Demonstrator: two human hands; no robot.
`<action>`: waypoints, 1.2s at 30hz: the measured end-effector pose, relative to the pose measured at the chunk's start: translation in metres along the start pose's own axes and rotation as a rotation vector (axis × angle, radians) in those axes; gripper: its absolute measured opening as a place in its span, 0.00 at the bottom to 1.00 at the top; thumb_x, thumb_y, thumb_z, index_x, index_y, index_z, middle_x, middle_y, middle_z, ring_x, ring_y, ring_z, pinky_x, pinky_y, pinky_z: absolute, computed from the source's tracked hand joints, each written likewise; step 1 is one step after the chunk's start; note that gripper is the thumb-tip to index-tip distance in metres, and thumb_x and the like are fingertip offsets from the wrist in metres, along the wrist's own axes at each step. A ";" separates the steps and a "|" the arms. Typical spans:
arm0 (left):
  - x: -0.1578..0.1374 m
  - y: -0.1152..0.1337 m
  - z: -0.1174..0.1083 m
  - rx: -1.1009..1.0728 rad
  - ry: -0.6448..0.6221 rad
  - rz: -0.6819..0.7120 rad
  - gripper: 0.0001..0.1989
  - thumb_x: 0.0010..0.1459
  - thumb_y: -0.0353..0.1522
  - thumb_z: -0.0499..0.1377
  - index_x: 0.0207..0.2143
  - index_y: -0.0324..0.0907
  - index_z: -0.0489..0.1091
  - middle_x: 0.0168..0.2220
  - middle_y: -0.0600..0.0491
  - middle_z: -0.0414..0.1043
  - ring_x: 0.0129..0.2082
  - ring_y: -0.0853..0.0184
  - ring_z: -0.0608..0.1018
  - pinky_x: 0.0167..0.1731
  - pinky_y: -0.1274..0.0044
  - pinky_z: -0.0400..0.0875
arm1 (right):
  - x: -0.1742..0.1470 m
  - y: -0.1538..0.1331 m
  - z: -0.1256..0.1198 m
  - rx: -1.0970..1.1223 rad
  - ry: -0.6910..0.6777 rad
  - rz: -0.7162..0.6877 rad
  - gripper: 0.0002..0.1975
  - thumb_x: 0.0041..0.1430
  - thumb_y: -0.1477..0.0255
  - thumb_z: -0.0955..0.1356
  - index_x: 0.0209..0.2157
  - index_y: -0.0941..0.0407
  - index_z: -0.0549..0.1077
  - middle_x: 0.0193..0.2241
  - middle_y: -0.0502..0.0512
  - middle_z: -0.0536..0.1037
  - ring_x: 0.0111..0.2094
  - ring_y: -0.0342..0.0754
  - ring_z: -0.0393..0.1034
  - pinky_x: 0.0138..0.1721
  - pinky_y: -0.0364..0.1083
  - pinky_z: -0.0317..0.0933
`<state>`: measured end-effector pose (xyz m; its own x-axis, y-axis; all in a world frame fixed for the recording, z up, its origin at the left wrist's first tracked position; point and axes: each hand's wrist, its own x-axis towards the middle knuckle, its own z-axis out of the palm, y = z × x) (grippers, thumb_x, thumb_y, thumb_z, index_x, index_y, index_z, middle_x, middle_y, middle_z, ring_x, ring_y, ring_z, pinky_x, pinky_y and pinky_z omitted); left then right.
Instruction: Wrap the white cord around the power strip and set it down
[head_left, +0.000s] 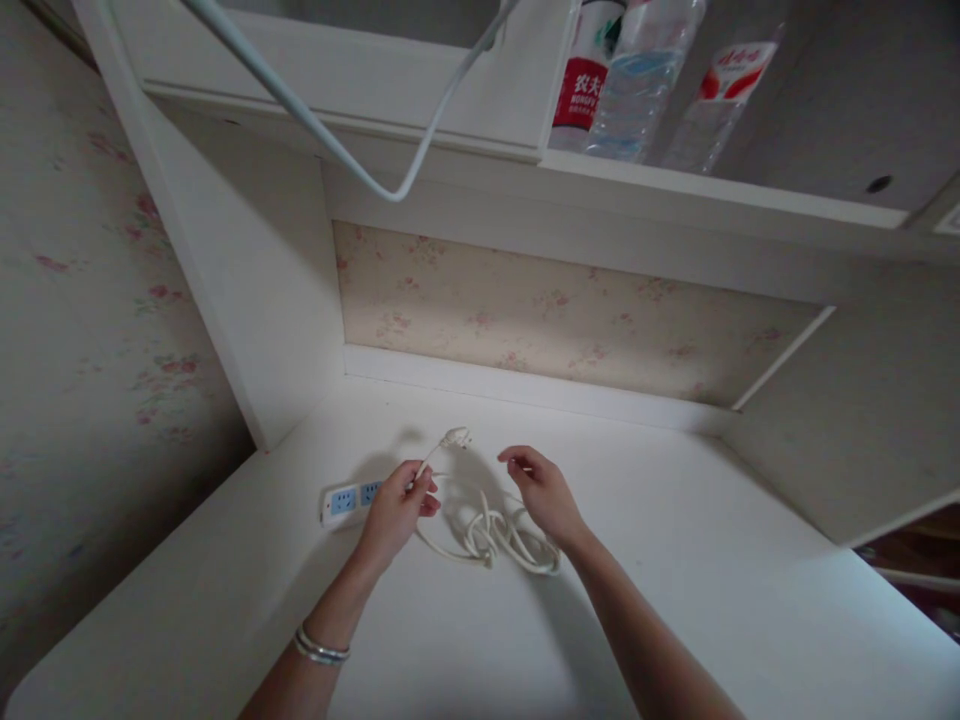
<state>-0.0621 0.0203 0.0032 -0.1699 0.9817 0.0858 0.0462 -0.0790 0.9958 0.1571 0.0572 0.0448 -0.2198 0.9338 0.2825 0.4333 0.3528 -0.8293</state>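
Note:
My left hand is closed on a white power cord, a little below its plug. The plug points up and to the right, above the desk. To the right, my right hand hovers apart from the plug, its fingers loosely bent and nothing visible between them. Loops of coiled cable lie on the desk between and under my hands. A white power strip with blue sockets rests left of my left hand, which hides its right end.
The white desk has side panels and a back ledge. Overhead is a shelf with plastic bottles. A pale bent rod or cable hangs across the upper left. Flowered wallpaper covers the back wall.

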 end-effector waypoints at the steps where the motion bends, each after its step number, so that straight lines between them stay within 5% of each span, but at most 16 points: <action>1: -0.001 0.001 0.001 -0.012 -0.003 -0.001 0.18 0.55 0.47 0.56 0.35 0.40 0.67 0.28 0.56 0.69 0.23 0.69 0.77 0.24 0.76 0.75 | -0.020 0.000 -0.004 -0.012 0.111 0.024 0.12 0.61 0.66 0.61 0.37 0.55 0.73 0.32 0.53 0.76 0.31 0.46 0.69 0.34 0.45 0.62; 5: -0.005 0.005 0.005 -0.055 -0.006 0.000 0.20 0.55 0.46 0.57 0.42 0.41 0.65 0.30 0.57 0.69 0.22 0.69 0.77 0.23 0.75 0.75 | -0.092 0.004 -0.001 -0.250 0.030 -0.103 0.13 0.59 0.65 0.65 0.44 0.53 0.72 0.40 0.57 0.75 0.38 0.50 0.68 0.39 0.47 0.61; 8: -0.006 0.008 0.007 -0.098 -0.006 -0.017 0.17 0.54 0.44 0.59 0.38 0.41 0.65 0.30 0.57 0.69 0.22 0.70 0.76 0.23 0.76 0.75 | -0.111 0.020 0.012 -0.432 -0.040 -0.183 0.14 0.57 0.71 0.66 0.46 0.51 0.72 0.42 0.57 0.74 0.44 0.52 0.66 0.43 0.49 0.57; 13: -0.007 0.011 0.008 -0.173 -0.046 0.032 0.13 0.53 0.40 0.60 0.36 0.40 0.66 0.28 0.57 0.69 0.24 0.72 0.73 0.27 0.78 0.71 | -0.071 0.050 0.023 -0.433 0.057 -0.160 0.21 0.53 0.83 0.61 0.43 0.49 0.75 0.37 0.53 0.74 0.42 0.47 0.67 0.42 0.47 0.53; 19: -0.006 0.010 0.007 -0.008 -0.125 0.097 0.07 0.53 0.36 0.60 0.31 0.41 0.68 0.26 0.59 0.66 0.28 0.71 0.70 0.30 0.80 0.62 | -0.016 0.076 0.026 -0.397 0.326 0.006 0.18 0.52 0.80 0.61 0.41 0.51 0.74 0.39 0.52 0.73 0.45 0.49 0.65 0.46 0.49 0.54; 25: -0.002 0.003 0.008 0.120 -0.167 0.022 0.06 0.51 0.35 0.57 0.27 0.41 0.69 0.26 0.57 0.70 0.31 0.67 0.73 0.34 0.78 0.63 | -0.027 0.082 0.013 -0.205 0.339 -0.207 0.24 0.48 0.80 0.63 0.49 0.55 0.68 0.47 0.59 0.68 0.49 0.51 0.63 0.50 0.50 0.58; 28: 0.002 -0.005 0.008 0.167 -0.156 0.010 0.06 0.49 0.34 0.56 0.24 0.41 0.69 0.26 0.56 0.71 0.31 0.65 0.74 0.35 0.76 0.64 | -0.042 0.075 0.008 -0.206 0.424 -0.188 0.19 0.45 0.80 0.61 0.41 0.55 0.69 0.42 0.57 0.71 0.47 0.52 0.64 0.49 0.51 0.58; 31: 0.005 -0.012 0.007 0.279 -0.142 0.041 0.06 0.49 0.33 0.56 0.24 0.41 0.70 0.25 0.56 0.72 0.31 0.64 0.74 0.35 0.75 0.65 | -0.050 0.069 0.012 -0.209 0.339 -0.102 0.11 0.48 0.78 0.61 0.33 0.55 0.70 0.31 0.53 0.73 0.35 0.48 0.67 0.39 0.46 0.61; 36: 0.005 -0.020 0.008 0.409 -0.121 0.247 0.14 0.49 0.26 0.51 0.30 0.43 0.76 0.34 0.53 0.76 0.38 0.64 0.76 0.42 0.73 0.67 | -0.047 0.067 0.023 -0.256 0.177 0.072 0.13 0.57 0.71 0.61 0.41 0.53 0.74 0.36 0.54 0.78 0.33 0.47 0.71 0.37 0.43 0.61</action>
<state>-0.0564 0.0285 -0.0163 0.0094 0.9571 0.2895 0.4573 -0.2616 0.8500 0.1761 0.0356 -0.0354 -0.0347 0.9448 0.3259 0.6529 0.2683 -0.7083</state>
